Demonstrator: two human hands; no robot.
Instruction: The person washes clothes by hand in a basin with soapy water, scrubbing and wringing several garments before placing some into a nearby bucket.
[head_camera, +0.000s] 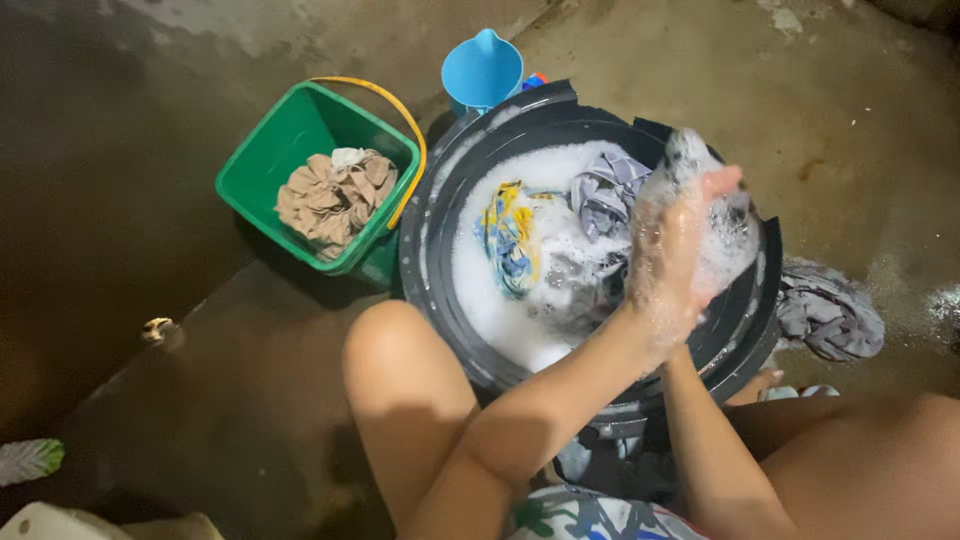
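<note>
- two hands work over the black basin (440, 250), which stands on the wet concrete floor (850, 110) between the person's knees, full of white suds.
- the left hand (672, 258) and the right hand (722, 232) are pressed together above the basin's right side, both clenched on a foam-covered cloth (690, 155); the suds hide exactly how the fingers lie.
- a grey garment (606, 195) and a yellow-and-blue cloth (508, 235) lie soaking in the foam just left of the hands.
- to my eye, rubbing goes best low over the basin, so that suds drip back in, with a firm grip, since soapy cloth slips.
- a green bucket (262, 160) with a yellow handle holds beige cloths (335, 195) to the left; a blue jug (482, 70) stands behind the basin; another grey cloth (830, 315) lies on the floor at right.
</note>
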